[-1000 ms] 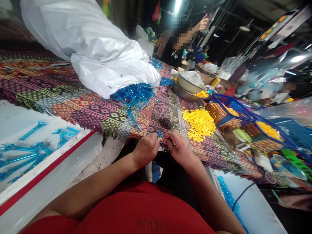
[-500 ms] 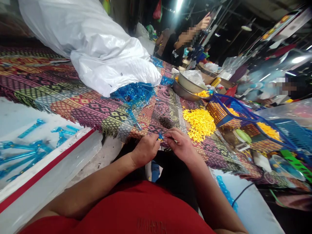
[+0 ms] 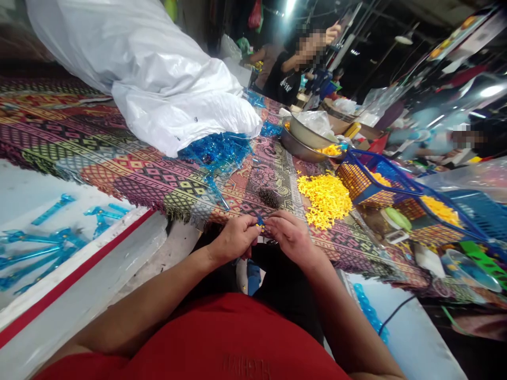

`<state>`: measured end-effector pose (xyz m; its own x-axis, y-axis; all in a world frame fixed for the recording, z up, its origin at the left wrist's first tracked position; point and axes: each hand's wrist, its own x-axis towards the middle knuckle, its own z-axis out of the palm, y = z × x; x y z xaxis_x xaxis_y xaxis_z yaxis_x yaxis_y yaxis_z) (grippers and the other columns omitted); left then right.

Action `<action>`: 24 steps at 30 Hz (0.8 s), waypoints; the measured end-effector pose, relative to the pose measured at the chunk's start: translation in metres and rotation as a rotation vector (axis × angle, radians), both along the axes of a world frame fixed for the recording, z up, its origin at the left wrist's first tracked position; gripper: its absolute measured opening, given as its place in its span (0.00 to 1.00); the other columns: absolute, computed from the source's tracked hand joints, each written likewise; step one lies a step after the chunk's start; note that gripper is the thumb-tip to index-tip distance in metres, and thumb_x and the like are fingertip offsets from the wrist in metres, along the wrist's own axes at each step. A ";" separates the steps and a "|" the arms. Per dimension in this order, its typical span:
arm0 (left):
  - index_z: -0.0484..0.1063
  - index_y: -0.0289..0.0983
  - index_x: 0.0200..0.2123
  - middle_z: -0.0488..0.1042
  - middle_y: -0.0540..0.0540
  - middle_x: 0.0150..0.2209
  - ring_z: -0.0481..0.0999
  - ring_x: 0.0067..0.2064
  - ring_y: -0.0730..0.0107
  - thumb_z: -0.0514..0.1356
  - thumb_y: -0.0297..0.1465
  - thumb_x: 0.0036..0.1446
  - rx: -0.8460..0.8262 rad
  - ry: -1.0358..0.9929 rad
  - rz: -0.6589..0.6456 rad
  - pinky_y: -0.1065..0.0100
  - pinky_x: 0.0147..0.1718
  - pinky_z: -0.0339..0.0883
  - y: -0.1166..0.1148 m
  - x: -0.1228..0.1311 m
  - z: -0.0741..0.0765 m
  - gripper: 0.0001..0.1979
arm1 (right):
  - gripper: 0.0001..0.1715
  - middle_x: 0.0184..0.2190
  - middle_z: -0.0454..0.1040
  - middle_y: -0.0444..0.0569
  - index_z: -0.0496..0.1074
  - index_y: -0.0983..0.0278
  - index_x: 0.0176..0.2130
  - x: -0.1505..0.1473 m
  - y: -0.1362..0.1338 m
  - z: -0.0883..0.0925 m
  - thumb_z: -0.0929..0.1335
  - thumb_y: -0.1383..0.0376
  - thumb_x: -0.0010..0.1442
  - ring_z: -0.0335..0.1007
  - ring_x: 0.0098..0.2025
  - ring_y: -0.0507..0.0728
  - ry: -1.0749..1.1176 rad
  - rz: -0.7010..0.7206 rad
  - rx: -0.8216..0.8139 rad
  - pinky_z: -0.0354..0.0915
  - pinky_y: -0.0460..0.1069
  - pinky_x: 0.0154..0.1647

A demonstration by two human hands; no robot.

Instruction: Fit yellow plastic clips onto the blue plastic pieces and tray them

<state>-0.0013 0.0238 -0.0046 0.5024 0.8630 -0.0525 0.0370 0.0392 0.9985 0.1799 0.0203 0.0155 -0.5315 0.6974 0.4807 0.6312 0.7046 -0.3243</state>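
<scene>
Close together at the front edge of the patterned cloth, my left hand [image 3: 236, 236] and my right hand [image 3: 291, 236] meet over a small translucent blue plastic piece [image 3: 260, 220]. My left fingers pinch it, and a bit of yellow shows on it. The right fingertips press together against its other side; whether they grip a separate small part is hidden. Beyond the hands lies a cluster of tiny dark pieces [image 3: 270, 198]. A heap of small yellow plastic parts [image 3: 325, 199] is just right of them. Blue plastic parts [image 3: 217, 150] spill from a white sack [image 3: 190, 111].
Metal bowls [image 3: 303, 145] and blue baskets [image 3: 366, 182] with yellow parts stand to the right. A white foam box [image 3: 130, 248] on my left holds blue pieces. Another box [image 3: 412, 338] is at my right. Co-workers [image 3: 287, 79] are at the back.
My right fingers have closed in on the blue piece, the hand turning so its back shows more. My left hand has shifted slightly, still holding the piece.
</scene>
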 end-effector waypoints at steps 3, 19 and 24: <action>0.61 0.36 0.27 0.66 0.54 0.20 0.65 0.14 0.79 0.52 0.35 0.56 0.053 0.030 0.003 0.78 0.11 0.53 -0.001 0.000 0.003 0.09 | 0.11 0.36 0.73 0.53 0.71 0.63 0.41 0.002 0.000 -0.001 0.62 0.70 0.61 0.69 0.39 0.56 0.053 -0.002 0.038 0.69 0.51 0.38; 0.63 0.36 0.27 0.63 0.55 0.16 0.63 0.12 0.77 0.50 0.29 0.52 -0.113 -0.134 0.079 0.77 0.08 0.52 -0.007 0.005 -0.002 0.05 | 0.10 0.36 0.71 0.51 0.72 0.63 0.40 -0.008 0.001 -0.010 0.62 0.68 0.61 0.69 0.38 0.53 0.168 -0.006 -0.053 0.69 0.48 0.37; 0.63 0.36 0.28 0.65 0.55 0.18 0.64 0.12 0.78 0.51 0.28 0.50 -0.159 -0.201 0.063 0.77 0.09 0.53 -0.010 0.005 -0.001 0.03 | 0.09 0.35 0.70 0.50 0.73 0.63 0.39 -0.008 0.002 -0.007 0.63 0.68 0.61 0.69 0.38 0.53 0.237 -0.004 -0.081 0.68 0.48 0.37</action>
<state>0.0041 0.0139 -0.0059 0.4617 0.8819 -0.0951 -0.1687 0.1925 0.9667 0.1723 0.0222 0.0087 -0.4081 0.7407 0.5337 0.5335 0.6678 -0.5190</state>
